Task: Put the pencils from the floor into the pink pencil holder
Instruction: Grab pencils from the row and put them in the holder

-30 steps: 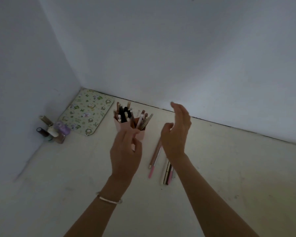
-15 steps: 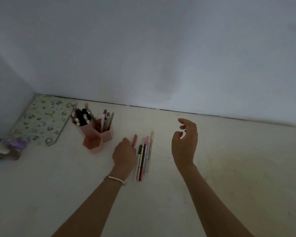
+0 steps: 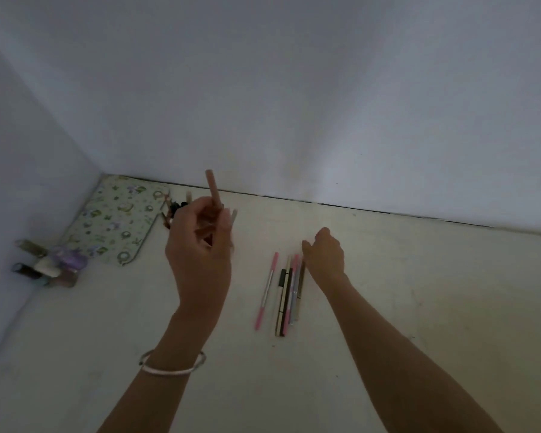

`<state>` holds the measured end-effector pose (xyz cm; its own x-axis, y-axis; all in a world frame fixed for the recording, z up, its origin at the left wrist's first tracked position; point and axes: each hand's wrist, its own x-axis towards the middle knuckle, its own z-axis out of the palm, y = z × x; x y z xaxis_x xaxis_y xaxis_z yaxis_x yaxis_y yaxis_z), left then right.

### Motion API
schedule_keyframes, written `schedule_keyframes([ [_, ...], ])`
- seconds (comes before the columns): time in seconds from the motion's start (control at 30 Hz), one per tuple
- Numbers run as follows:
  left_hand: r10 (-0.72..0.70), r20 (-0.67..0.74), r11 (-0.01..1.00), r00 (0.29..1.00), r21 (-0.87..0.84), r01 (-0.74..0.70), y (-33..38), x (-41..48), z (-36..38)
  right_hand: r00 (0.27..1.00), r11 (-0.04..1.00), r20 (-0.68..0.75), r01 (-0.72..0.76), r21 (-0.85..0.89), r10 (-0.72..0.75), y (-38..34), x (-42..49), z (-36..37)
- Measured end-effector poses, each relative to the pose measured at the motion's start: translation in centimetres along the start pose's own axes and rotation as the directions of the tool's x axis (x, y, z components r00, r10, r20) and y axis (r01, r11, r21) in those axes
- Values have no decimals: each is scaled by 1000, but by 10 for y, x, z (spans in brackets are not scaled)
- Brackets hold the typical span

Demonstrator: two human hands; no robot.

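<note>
The left hand point(image 3: 200, 245) was closed on one pencil point(image 3: 214, 190), raised before the mostly hidden pencil holder point(image 3: 169, 214). The right hand point(image 3: 324, 254) rested on the floor pencils point(image 3: 289, 292), grip indeterminate. Judged light, rigid; best pinched mid-shaft.

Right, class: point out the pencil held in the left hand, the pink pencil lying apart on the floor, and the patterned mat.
held pencil point(image 3: 213, 189), head view, on its shaft above the fingers.
pink pencil point(image 3: 266, 290), head view, mid-shaft.
patterned mat point(image 3: 116, 220), head view, its middle.
</note>
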<state>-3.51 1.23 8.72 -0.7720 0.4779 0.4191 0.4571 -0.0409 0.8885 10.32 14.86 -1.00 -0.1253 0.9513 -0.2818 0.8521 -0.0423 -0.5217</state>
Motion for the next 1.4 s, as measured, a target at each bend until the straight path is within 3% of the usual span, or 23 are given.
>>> schedule_keyframes([
  [0.17, -75, -105, 997, 992, -1, 76, -15, 2, -18, 998, 978, 48, 50, -202, -41, -6, 1, 5],
  [0.3, -115, -98, 991, 989, 65, 121, -30, 4, -18, 973, 959, -116, 170, -227, -199, -31, 8, -25],
  [0.37, -91, -81, 988, 993, 119, 100, -37, 6, -14, 919, 958, -273, 262, -121, -286, -54, 8, -44],
  [0.43, -81, -58, 980, 995, 177, 90, -42, 10, -10, 855, 918, -412, 386, 97, -316, -79, 1, -61],
  [0.5, -46, -36, 966, 998, 253, 54, -48, 13, -5, 803, 803, -484, 521, 289, -347, -99, -11, -72],
  [0.57, 15, 4, 934, 1000, 358, -16, -55, 14, 1, 751, 710, -524, 617, 339, -402, -112, -23, -76],
  [0.73, 162, 144, 654, 976, 725, -215, -75, 6, 4, 704, 588, -585, 689, 425, -403, -114, -43, -64],
  [0.77, 184, 131, 646, 974, 731, -220, -78, 4, 1, 705, 576, -588, 689, 439, -396, -113, -45, -60],
  [0.9, 313, 1, 786, 950, 560, -260, -74, -9, -10, 696, 541, -598, 704, 460, -398, -112, -51, -41],
  [1.07, 226, -21, 892, 974, 405, -198, -66, -25, -20, 653, 552, -551, 749, 366, -520, -113, -55, -9],
  [1.23, 88, 98, 914, 991, 387, -119, -70, -44, -18, 556, 576, -444, 811, 103, -703, -100, -55, 18],
  [1.3, 18, 205, 896, 979, 430, -107, -71, -53, -11, 577, 613, -462, 785, 86, -674, -92, -53, 14],
  [1.4, -247, 354, 810, 902, 587, -9, -72, -66, 11, 668, 688, -539, 696, 207, -514, -77, -45, -5],
])
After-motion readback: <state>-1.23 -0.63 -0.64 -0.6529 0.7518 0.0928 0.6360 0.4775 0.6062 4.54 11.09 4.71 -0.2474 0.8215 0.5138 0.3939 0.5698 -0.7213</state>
